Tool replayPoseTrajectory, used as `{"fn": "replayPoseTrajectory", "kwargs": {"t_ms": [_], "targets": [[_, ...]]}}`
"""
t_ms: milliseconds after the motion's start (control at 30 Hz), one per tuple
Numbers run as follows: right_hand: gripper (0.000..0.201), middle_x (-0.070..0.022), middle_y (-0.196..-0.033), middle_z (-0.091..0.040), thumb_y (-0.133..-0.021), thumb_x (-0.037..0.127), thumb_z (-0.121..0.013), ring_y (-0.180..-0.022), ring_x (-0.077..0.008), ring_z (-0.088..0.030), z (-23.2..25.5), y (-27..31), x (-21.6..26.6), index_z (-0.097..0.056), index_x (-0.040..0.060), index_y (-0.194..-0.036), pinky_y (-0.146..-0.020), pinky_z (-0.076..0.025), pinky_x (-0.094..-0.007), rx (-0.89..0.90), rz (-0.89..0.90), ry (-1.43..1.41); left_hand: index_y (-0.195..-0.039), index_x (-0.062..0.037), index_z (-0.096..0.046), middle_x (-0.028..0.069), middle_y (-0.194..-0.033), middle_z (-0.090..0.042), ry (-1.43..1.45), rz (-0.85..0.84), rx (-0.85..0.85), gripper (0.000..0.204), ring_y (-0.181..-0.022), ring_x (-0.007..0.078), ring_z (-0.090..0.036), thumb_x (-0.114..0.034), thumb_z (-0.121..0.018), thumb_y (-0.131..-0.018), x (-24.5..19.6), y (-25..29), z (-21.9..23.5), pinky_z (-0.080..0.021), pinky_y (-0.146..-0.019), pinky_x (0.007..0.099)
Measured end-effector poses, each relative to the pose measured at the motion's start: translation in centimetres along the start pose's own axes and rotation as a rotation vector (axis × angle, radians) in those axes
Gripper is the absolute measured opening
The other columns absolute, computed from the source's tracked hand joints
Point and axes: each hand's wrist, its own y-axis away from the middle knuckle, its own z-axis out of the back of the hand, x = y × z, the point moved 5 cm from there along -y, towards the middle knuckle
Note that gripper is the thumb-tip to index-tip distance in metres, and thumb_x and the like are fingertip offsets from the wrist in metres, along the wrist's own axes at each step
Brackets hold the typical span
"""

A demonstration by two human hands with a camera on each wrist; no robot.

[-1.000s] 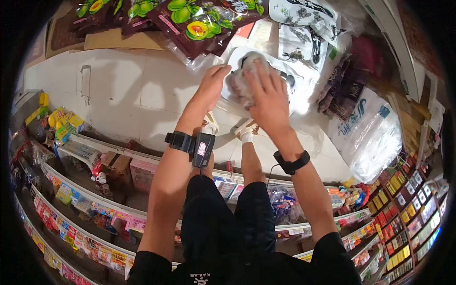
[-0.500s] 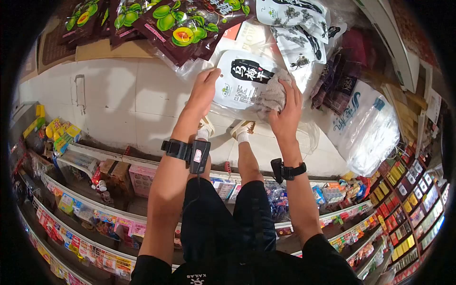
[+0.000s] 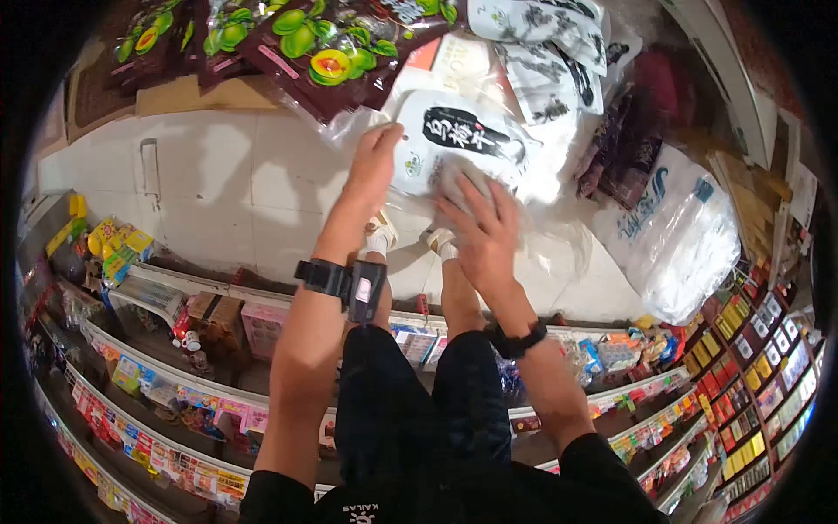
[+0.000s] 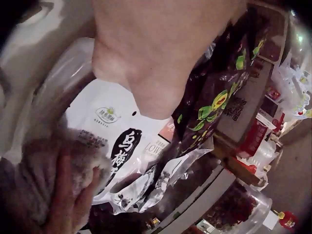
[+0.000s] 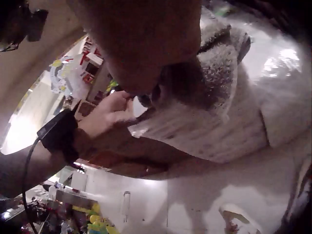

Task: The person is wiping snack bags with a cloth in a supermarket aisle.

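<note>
My left hand (image 3: 374, 170) pinches the left edge of a white snack pouch (image 3: 415, 131) with a black label and Chinese lettering. The pouch lies face up and its lower right part is covered by my right hand (image 3: 484, 229). That hand holds a greyish terry cloth (image 4: 87, 165) against the pouch front, its fingers spread over the cloth and blurred in the head view. In the right wrist view the cloth (image 5: 219, 73) is bunched beneath the hand, over the pale pouch surface.
Dark plum packets (image 3: 327, 65) with green fruit prints lie behind the pouch. More white pouches (image 3: 546, 70) are at the back right. A clear-wrapped bundle of plastic bags (image 3: 676, 236) sits to the right, and stocked shelves (image 3: 175, 384) curve around my legs.
My right hand swept the cloth from the pouch's upper part to its right side, then back left along its lower edge. The left hand keeps its hold on the left edge.
</note>
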Motion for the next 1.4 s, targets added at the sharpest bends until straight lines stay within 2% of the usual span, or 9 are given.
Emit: {"fn": "replayPoseTrajectory", "kwargs": {"t_ms": [100, 167, 267, 433, 600, 733, 900, 1300, 1400], "targets": [[0.032, -0.0033, -0.153, -0.057, -0.079, 0.007, -0.07, -0.141, -0.036, -0.047, -2.0, -4.0, 1.7, -0.079, 0.014, -0.109, -0.114, -0.04, -0.0567, 0.043, 0.142, 0.088, -0.124, 0.0034, -0.066, 0.0072, -0.113, -0.069, 0.088, 0.042, 0.009, 0.037, -0.109, 0.0151, -0.059, -0.027, -0.065, -0.103, 0.5, -0.3, 0.7, -0.044, -0.099, 0.0308], [0.043, 0.0003, -0.154, -0.057, -0.069, 0.004, -0.075, -0.141, -0.0357, -0.048, -2.8, -4.7, 2.3, -0.078, 0.0175, -0.111, -0.113, -0.039, -0.0588, 0.12, 0.337, 0.114, -0.129, 0.0021, -0.064, 0.0066, -0.116, -0.069, 0.137, 0.093, -0.022, 0.038, -0.111, 0.0156, -0.061, -0.025, -0.067, -0.102, -0.8, 0.5, 0.3, -0.045, -0.101, 0.0321], [0.029, -0.0013, -0.156, -0.053, -0.08, 0.011, -0.072, -0.141, -0.0337, -0.048, -1.2, -2.6, 0.2, -0.077, 0.0158, -0.108, -0.113, -0.041, -0.0587, 0.114, 0.258, 0.073, -0.126, 0.0022, -0.065, 0.0069, -0.116, -0.069, 0.24, 0.128, 0.132, 0.034, -0.108, 0.0155, -0.063, -0.023, -0.066, -0.104, 1.2, -0.9, 1.2, -0.047, -0.099, 0.0312], [0.047, -0.0078, -0.152, -0.058, -0.07, 0.004, -0.072, -0.14, -0.0357, -0.05, 1.2, 2.6, -5.1, -0.075, 0.0142, -0.116, -0.115, -0.041, -0.0512, -0.067, 0.005, -0.033, -0.123, 0.0025, -0.065, 0.0069, -0.114, -0.069, 0.203, 0.124, 0.061, 0.03, -0.106, 0.0151, -0.065, -0.021, -0.063, -0.105, -0.3, 0.4, -0.1, -0.051, -0.096, 0.0321], [0.066, -0.0181, -0.146, -0.061, -0.062, -0.007, -0.049, -0.134, -0.0416, -0.055, 2.8, 0.2, -9.2, -0.073, 0.008, -0.122, -0.117, -0.04, -0.0454, -0.363, -0.376, -0.516, -0.123, 0.0037, -0.066, 0.0072, -0.112, -0.071, 0.169, 0.119, 0.096, 0.032, -0.107, 0.0158, -0.066, -0.023, -0.061, -0.106, -1.6, 1.4, -0.9, -0.051, -0.096, 0.032], [0.066, -0.0188, -0.148, -0.059, -0.064, -0.006, -0.05, -0.128, -0.0433, -0.055, 2.8, -0.6, -7.7, -0.073, 0.0084, -0.124, -0.113, -0.043, -0.0462, -0.284, -0.281, -0.271, -0.126, 0.0029, -0.063, 0.0097, -0.122, -0.07, 0.104, 0.075, 0.06, 0.032, -0.111, 0.0194, -0.067, -0.022, -0.061, -0.106, -0.7, 0.7, -0.3, -0.052, -0.1, 0.0357], [0.064, -0.014, -0.149, -0.06, -0.063, -0.004, -0.054, -0.126, -0.0434, -0.055, 3.2, 5.9, -8.1, -0.075, 0.0104, -0.121, -0.111, -0.045, -0.0473, -0.028, -0.175, -0.195, -0.11, 0.0023, -0.068, 0.0055, -0.104, -0.069, 0.087, 0.007, -0.077, 0.027, -0.095, 0.0126, -0.061, -0.023, -0.061, -0.106, -0.6, 1.0, -1.0, -0.048, -0.088, 0.03], [0.058, -0.0203, -0.14, -0.066, -0.061, -0.007, -0.051, -0.131, -0.0408, -0.058, 5.1, 16.2, -11.8, -0.078, 0.0022, -0.112, -0.115, -0.044, -0.0451, 0.055, -0.564, -0.407, -0.127, 0.0065, -0.063, 0.012, -0.122, -0.067, 0.13, -0.055, -0.127, 0.033, -0.114, 0.0188, -0.065, -0.02, -0.059, -0.108, -9.8, 16.4, -4.9, -0.052, -0.1, 0.0345], [0.06, -0.0211, -0.14, -0.066, -0.061, -0.008, -0.048, -0.132, -0.041, -0.057, 4.5, 16.3, -11.7, -0.078, 0.0023, -0.112, -0.116, -0.043, -0.0447, 0.025, -0.586, -0.476, -0.126, 0.0063, -0.063, 0.0101, -0.117, -0.068, -0.027, -0.22, -0.426, 0.034, -0.107, 0.0167, -0.066, -0.023, -0.058, -0.109, -13.1, 18.5, -6.2, -0.053, -0.095, 0.0337]]}}
